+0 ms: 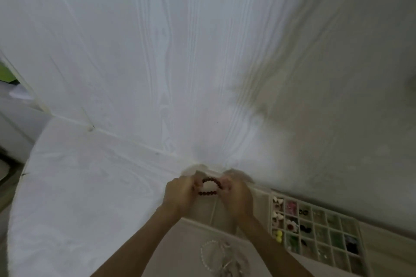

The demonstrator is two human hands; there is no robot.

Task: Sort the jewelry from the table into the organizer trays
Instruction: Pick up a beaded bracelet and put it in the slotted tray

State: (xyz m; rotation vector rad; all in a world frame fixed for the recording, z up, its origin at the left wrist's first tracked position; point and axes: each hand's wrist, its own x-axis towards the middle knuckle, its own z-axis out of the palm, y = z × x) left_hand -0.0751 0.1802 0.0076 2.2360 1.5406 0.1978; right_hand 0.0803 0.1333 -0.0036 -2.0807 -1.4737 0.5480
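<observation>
A: What fills the view?
B: A white, wood-grained bench [90,186] below a pale draped cloth, then a beige fabric organizer tray [319,229] of small square compartments holding mixed trinkets.

A: And the hands?
B: The left hand [180,193] and right hand [236,195] each pinch a dark round-beaded bracelet [208,186], holding it as a ring between them above a plain tray.
</observation>
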